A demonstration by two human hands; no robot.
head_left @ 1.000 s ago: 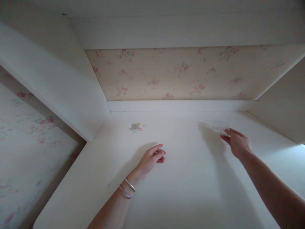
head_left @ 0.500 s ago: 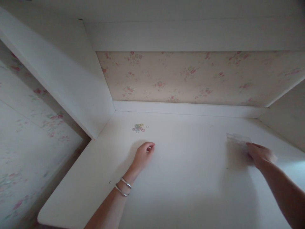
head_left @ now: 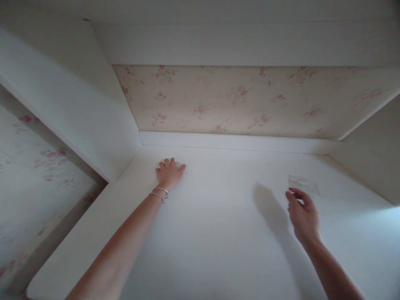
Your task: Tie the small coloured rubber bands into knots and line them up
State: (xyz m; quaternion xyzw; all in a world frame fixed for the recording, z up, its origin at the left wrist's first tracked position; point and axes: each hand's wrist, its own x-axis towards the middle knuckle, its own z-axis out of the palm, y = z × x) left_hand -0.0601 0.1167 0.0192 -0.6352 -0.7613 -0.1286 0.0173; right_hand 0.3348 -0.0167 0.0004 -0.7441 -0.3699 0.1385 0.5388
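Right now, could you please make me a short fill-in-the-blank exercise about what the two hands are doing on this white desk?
1. The left hand lies flat on the white desk surface, with two thin silver ____ on its wrist.
2. The right hand hangs just short of a small clear plastic ____ lying flat.
3. The wall behind the desk carries pale wallpaper printed with pink ____.

Missing words: bracelets; bag; flowers

Two hands, the left hand (head_left: pixel 169 172) wearing two bracelets (head_left: pixel 160 194), the right hand (head_left: pixel 302 215) near one clear bag (head_left: pixel 302 183).
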